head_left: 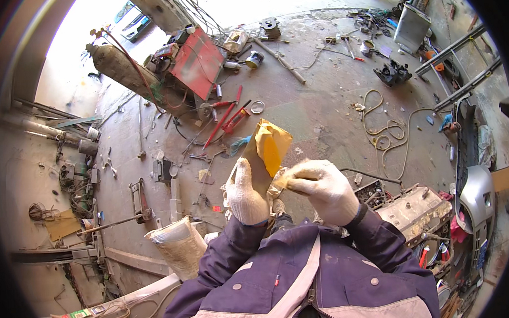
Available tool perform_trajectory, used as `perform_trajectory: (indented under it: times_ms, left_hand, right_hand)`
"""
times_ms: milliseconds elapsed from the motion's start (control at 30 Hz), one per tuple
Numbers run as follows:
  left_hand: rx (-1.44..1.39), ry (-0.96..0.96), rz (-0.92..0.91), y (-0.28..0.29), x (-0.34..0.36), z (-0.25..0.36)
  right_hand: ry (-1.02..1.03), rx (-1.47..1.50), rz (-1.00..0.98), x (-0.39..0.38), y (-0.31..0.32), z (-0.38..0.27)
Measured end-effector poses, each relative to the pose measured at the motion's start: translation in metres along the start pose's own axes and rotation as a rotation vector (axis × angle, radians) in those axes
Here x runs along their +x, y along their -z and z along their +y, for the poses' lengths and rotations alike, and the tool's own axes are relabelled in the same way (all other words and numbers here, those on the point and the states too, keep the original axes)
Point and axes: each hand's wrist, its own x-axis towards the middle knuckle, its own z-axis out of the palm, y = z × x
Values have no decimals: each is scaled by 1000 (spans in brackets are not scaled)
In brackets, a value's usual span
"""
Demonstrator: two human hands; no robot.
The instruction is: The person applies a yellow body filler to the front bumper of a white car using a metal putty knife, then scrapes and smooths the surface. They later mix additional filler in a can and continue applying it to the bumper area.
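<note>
My left hand [246, 194], in a white knit glove, is closed around the lower edge of a flat grey-brown board [259, 169]. A thick smear of yellow putty [269, 150] lies over the board's upper part. To its right, my right hand [322, 189], also gloved, is closed with thumb and fingers pinched together close to the board. A pale yellowish edge shows at its fingertips, too blurred to name. Both hands are in front of my chest, above the concrete floor.
Ahead on the left, a gas cylinder [114, 65] leans by a red panel [199, 63]. A red jack [236, 120] lies on the floor. An engine part [416, 209] and a silver bumper [476, 192] are on the right. A filled sack [179, 247] stands left; a hose [398, 135] coils ahead right.
</note>
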Motion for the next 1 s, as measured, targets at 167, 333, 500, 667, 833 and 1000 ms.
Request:
perform_trajectory:
  times_ms: [167, 333, 500, 667, 833, 1000]
  left_hand:
    - [102, -34, -105, -10, -3, 21]
    - [193, -204, -174, -25, -9, 26]
    - [456, -288, -104, -20, -4, 23]
    - [207, -230, 94, -13, 0, 9]
    - [601, -484, -115, 5, -8, -4]
    - [-797, 457, -201, -4, -13, -12]
  right_hand:
    - [-54, 3, 487, 4, 21, -4]
    - [5, 0, 319, 7, 5, -7]
    - [36, -91, 149, -3, -1, -8]
    - [26, 168, 119, -1, 29, -4]
    - [-161, 730, 637, 17, 35, -9]
    - [-220, 650, 501, 20, 8, -22]
